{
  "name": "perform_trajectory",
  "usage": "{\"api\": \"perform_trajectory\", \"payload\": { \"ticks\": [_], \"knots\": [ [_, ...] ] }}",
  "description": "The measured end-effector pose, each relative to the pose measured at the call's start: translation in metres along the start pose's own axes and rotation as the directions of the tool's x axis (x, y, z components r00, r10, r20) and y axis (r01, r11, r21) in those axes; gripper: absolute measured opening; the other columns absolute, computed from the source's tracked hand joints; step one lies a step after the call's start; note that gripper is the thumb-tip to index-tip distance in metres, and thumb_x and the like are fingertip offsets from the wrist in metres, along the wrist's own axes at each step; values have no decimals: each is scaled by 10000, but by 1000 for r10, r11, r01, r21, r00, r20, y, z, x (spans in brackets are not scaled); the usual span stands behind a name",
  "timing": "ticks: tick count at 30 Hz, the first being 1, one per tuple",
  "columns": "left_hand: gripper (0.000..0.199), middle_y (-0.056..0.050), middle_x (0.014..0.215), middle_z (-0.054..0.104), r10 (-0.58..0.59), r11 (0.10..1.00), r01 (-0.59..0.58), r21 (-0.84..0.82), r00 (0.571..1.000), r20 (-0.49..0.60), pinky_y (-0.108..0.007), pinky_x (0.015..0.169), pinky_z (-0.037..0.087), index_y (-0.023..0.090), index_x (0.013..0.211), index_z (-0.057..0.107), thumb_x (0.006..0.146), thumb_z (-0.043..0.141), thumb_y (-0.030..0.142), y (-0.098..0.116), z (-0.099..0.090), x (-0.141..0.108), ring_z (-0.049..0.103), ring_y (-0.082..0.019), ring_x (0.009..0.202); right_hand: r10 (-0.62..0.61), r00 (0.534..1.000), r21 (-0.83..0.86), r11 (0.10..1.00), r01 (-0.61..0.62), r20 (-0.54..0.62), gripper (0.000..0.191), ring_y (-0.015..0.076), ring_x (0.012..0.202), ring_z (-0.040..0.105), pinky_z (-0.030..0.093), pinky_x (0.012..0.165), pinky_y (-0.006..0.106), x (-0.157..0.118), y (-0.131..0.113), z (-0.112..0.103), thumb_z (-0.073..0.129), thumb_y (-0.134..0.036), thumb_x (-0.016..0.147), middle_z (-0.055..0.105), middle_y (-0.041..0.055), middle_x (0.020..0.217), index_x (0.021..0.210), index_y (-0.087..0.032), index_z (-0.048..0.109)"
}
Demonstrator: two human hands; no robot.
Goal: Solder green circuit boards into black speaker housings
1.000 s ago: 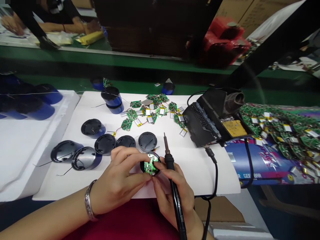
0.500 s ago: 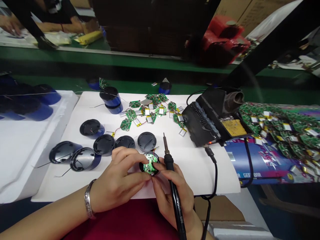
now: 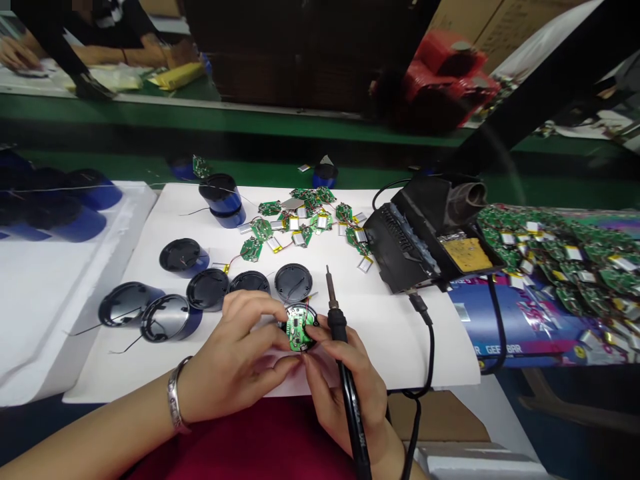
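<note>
A green circuit board [image 3: 299,327] lies in a round black housing between my hands. My left hand [image 3: 240,357] has its fingers curved at the housing's left edge, thumb and forefinger apart. My right hand [image 3: 350,380] presses the board's right side with a fingertip while the soldering iron [image 3: 350,393] lies in its grip, metal tip pointing up and away. Close behind the board stand open black cups [image 3: 293,283], some with thin wires inside. More green boards [image 3: 261,230] with small silver batteries are scattered farther back on the white sheet.
A black soldering station [image 3: 405,240] with a yellow sponge [image 3: 469,255] stands at the right, its cable running forward. Beyond it boards are heaped on a blue surface. Blue cups [image 3: 93,189] fill a white tray at left. Another person's hands are at far upper left.
My left thumb and fingers have spread and drawn back slightly left from the board, exposing more of it. Cups on the green surface behind have shifted slightly left.
</note>
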State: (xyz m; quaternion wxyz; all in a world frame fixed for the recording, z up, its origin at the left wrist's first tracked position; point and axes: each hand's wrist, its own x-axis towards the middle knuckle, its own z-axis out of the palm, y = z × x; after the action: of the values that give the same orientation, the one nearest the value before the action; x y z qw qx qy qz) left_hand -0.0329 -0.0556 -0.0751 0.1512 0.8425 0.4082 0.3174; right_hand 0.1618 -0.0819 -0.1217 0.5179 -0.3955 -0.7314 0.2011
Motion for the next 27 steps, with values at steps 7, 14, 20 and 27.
{"api": "perform_trajectory", "payload": {
  "ticks": [7,14,20,27],
  "knots": [
    [270,-55,1130,603,-103,994,104,-17,992,68,-427,940,341,240,1130,562,885,673,216,-1,-1,7,498,-246,1094,27,1000,30,999,-27,-5,497,261,1210,600,576,959,468,-1,-1,0,610,41,809,692,104,1159,1234,-194,502],
    [264,-45,1131,605,-113,992,118,-51,990,86,-414,928,344,247,1130,560,893,669,212,-1,1,7,495,-239,1084,10,1000,10,1000,-10,-16,507,250,1190,613,583,952,464,0,-1,1,626,41,810,692,91,1153,1242,-194,503],
    [273,-59,1155,580,-123,992,124,-21,990,68,-419,922,354,245,1136,552,889,667,225,-1,1,8,498,-248,1096,-20,998,-21,1000,19,-56,537,280,1216,593,554,981,493,-4,2,-5,625,58,784,683,141,1165,1265,-131,479],
    [441,-88,1252,537,-145,989,142,37,980,136,-480,974,358,246,1219,525,842,722,361,2,-3,14,481,-291,1154,46,987,-54,997,-54,-152,493,284,1197,606,548,969,528,-8,8,-17,590,69,796,683,138,1154,1233,-133,483]
  ]
}}
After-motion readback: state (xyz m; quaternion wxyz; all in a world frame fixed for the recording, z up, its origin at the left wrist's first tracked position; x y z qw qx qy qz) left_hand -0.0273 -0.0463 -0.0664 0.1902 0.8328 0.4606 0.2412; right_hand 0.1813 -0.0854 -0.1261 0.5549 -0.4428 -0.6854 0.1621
